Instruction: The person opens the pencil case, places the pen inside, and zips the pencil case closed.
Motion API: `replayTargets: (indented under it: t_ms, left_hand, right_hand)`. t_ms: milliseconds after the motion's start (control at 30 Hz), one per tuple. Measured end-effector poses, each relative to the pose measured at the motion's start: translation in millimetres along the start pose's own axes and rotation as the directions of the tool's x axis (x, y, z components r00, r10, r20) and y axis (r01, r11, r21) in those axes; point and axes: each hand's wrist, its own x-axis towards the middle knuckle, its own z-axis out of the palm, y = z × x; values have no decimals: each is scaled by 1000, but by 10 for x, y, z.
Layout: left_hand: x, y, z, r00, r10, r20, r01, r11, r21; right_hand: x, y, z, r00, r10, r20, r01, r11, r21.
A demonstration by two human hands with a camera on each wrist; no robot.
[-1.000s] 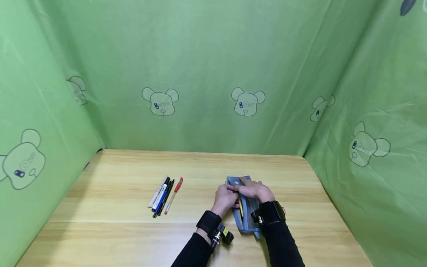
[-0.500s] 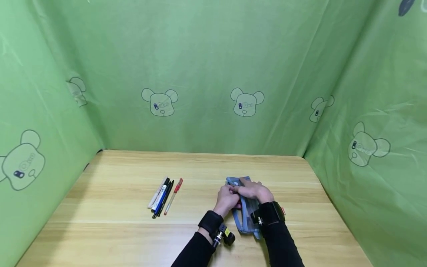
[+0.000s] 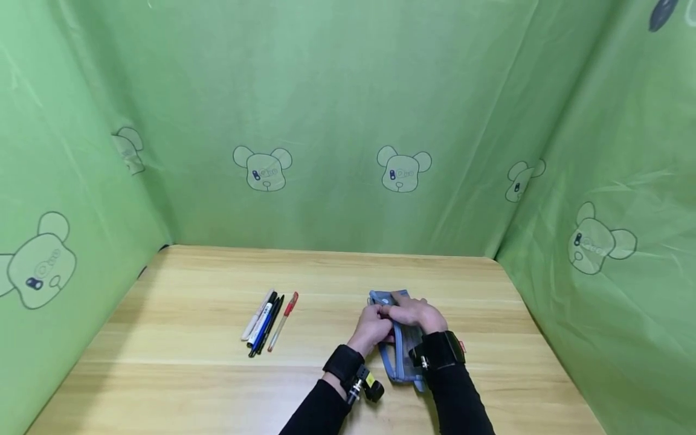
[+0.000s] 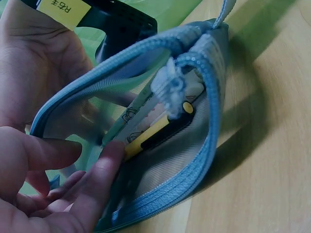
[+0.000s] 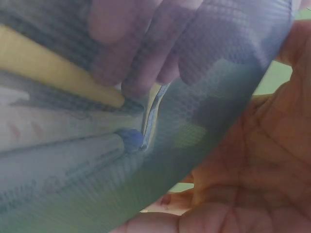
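Locating the blue mesh pencil case (image 3: 403, 362) on the wooden table (image 3: 217, 386), at 3 o'clock from the table's centre, running lengthwise from 11 to 5 o'clock. Reaching into the unzipped mouth from the 10 o'clock side with the left hand (image 3: 371, 326); showing, at close range, extended fingers and a thumb apart from the forefinger, hence released rather than grasping. Pointing the forefinger at the yellow-and-black pen-shaped item (image 4: 165, 131), near or touching the yellow end (cannot tell which). Lying over the case at 1 o'clock with the right hand (image 3: 415, 313); being unable to tell whether grasping the rim or merely resting on it. Containing, inside the case, patterned pale pens (image 4: 138, 121), plus a whitish pen (image 5: 73, 155) with a blue end, seen through the mesh. Bordering the mouth with a blue zipper (image 4: 211, 111); hanging a pale blue tuft (image 4: 170, 90) at 1 o'clock within the mouth. Carrying on the table, at 9 o'clock from the case and well apart, a cluster of pens (image 3: 262, 326) in white, blue and black; bearing just beside the cluster, at 3 o'clock, a red-capped pen (image 3: 283, 321), directing the cap toward 1 o'clock. Enclosing the table with a green curtain (image 3: 326, 90).
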Motion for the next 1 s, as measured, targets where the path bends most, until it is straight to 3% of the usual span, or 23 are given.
replayTargets:
  t_ms: [133, 700, 1000]
  left_hand:
    - [-7, -30, -6, 1000, 4, 13, -4, 1000, 7]
    - [20, -4, -29, 998, 35, 58, -34, 999, -8]
    - [15, -3, -40, 996, 43, 79, -47, 998, 48]
  right_hand:
    - [-6, 9, 22, 1000, 25, 8, -25, 1000, 14]
    - [0, -8, -3, 1000, -11, -6, 11, 1000, 1]
    - [-2, -13, -9, 1000, -1, -6, 1, 1000, 4]
